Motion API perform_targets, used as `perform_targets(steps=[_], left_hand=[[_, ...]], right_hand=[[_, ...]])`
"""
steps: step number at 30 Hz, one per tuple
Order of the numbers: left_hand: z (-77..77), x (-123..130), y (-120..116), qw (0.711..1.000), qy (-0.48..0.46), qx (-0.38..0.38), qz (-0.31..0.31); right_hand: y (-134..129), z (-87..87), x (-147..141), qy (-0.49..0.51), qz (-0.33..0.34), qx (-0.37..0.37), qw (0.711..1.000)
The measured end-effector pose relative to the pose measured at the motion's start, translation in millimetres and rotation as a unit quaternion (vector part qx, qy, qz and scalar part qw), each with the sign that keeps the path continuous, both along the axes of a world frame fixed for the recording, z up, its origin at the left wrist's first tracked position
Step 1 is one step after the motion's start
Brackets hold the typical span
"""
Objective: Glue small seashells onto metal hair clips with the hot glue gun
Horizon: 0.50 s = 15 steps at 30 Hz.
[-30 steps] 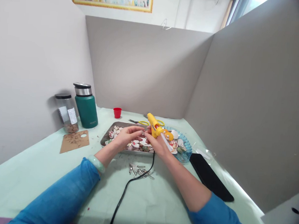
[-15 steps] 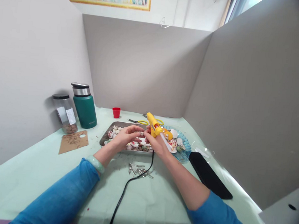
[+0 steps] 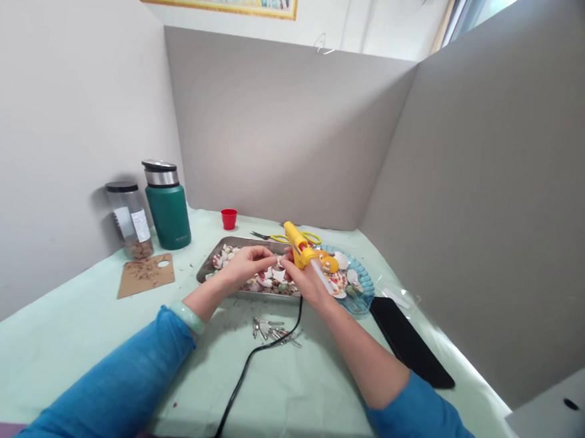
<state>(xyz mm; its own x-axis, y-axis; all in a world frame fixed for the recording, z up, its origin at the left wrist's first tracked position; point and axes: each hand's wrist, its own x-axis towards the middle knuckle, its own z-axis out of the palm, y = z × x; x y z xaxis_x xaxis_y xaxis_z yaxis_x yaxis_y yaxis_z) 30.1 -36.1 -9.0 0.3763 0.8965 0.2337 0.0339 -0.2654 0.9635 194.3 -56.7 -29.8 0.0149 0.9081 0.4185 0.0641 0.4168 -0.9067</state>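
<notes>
A yellow glue gun (image 3: 300, 254), pale stick jutting out, was above the right end of the metal tray (image 3: 241, 242).
The right hand's (image 3: 309, 281) fingers grasped it; whether the left hand (image 3: 245, 266) pinched anything was unclear. Compared with half a second earlier, the gun had shifted slightly left.

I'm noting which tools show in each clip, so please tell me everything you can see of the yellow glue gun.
The glue gun has a yellow, plastic-looking body with a bit of red showing in it. A whitish, translucent stick juts from its near end, down and to the right. The right hand holds it at a slant over the metal tray, near the blue plate. A black cord shows below it, but any join is hidden.
</notes>
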Motion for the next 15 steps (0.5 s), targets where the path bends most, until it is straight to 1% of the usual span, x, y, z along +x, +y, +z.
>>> perform_targets(steps=[4,8,11,15], left_hand=[[2.4,1.0,-3.8,0.998,-0.019,-0.065,-0.015],[2.7,1.5,-7.1,0.984,-0.074,-0.136,-0.084],[0.3,2.0,-6.9,0.978,-0.096,-0.15,-0.111],[-2.4,3.2,-4.2,0.977,-0.12,-0.142,-0.101]], right_hand=[[-2.4,2.1,-1.0,0.011,-0.001,-0.004,1.0],[-3.5,5.2,-2.0,0.028,0.002,-0.002,1.0],[-4.4,7.7,-1.9,0.023,-0.006,0.009,1.0],[-6.3,10.0,-1.9,0.017,-0.011,0.008,1.0]])
